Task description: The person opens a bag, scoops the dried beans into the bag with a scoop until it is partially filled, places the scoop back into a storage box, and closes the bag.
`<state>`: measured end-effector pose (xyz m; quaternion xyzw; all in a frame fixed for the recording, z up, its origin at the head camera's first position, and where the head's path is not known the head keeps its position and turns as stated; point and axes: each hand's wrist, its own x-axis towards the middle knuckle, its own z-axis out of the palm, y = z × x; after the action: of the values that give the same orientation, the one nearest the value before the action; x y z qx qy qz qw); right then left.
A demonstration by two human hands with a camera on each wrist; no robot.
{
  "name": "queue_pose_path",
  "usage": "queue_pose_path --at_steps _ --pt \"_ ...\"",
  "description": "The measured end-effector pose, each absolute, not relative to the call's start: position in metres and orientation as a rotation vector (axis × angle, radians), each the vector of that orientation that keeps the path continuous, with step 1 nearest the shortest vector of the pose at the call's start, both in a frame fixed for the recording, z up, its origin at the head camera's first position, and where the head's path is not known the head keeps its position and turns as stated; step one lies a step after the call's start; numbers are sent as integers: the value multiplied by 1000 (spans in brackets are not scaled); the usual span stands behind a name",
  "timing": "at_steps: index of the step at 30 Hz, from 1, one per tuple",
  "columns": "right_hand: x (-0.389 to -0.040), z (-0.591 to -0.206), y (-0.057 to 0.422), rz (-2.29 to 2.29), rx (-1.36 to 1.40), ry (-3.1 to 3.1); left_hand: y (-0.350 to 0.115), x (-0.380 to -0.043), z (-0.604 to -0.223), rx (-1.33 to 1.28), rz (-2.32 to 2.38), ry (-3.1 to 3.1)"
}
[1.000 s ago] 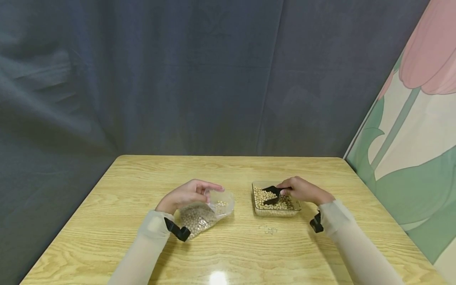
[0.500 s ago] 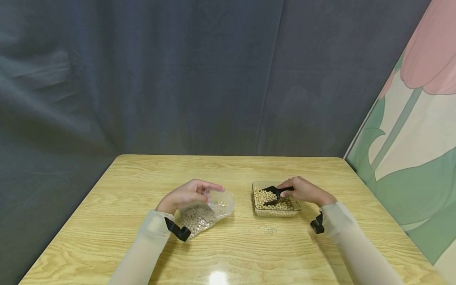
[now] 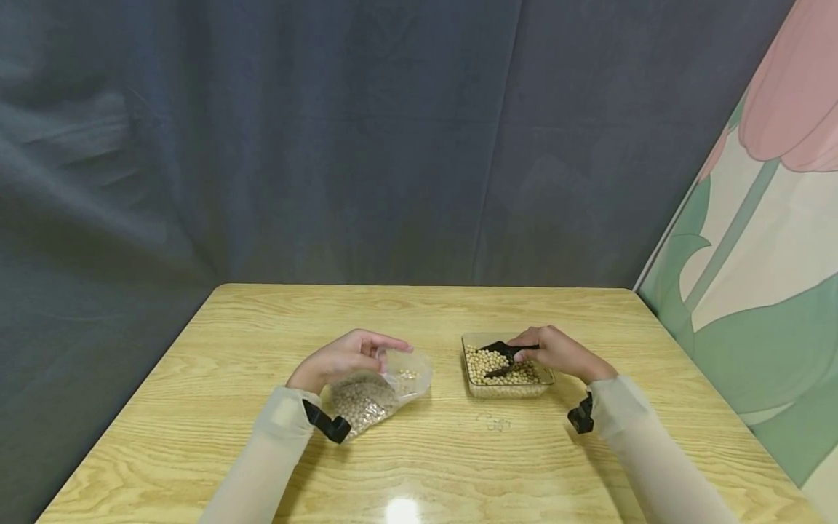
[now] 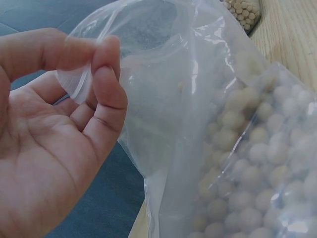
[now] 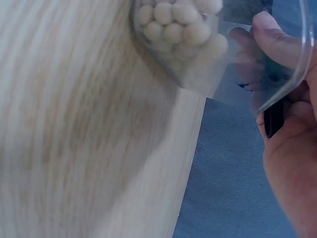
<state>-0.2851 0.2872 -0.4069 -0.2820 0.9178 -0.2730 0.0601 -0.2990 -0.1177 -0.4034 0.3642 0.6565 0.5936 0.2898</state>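
Observation:
My left hand (image 3: 343, 360) pinches the rim of a clear plastic bag (image 4: 168, 124) between thumb and fingers, and its mouth gapes toward the right. Round pale soybeans (image 4: 247, 168) fill the lower part of the bag, which lies on the table. To the right of it, my right hand (image 3: 556, 351) grips the handle of a black scoop (image 3: 500, 351). The scoop's head rests among the soybeans in a clear rectangular container (image 3: 511, 391), its front part partly sunk in them. In the right wrist view the container's wall covers part of the hand, and the scoop's head is hidden.
The wood-grain table (image 3: 419, 458) carries both the bag and the container, with a gap between them. Faint marks (image 3: 494, 423) show on its surface in front of the container. A dark curtain (image 3: 366, 145) hangs behind, and a flower-patterned panel (image 3: 772, 291) stands at the right.
The scoop has tilted and shifted slightly in the soybeans, with the right hand moving a little along with it. The left hand and the bag look unchanged.

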Motion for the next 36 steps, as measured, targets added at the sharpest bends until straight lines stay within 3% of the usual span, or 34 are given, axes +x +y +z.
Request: queue_pose_path --at_steps 36 --pt "-280 -416 292 -941 -832 2866 -120 -296 -401 960 1579 1788"
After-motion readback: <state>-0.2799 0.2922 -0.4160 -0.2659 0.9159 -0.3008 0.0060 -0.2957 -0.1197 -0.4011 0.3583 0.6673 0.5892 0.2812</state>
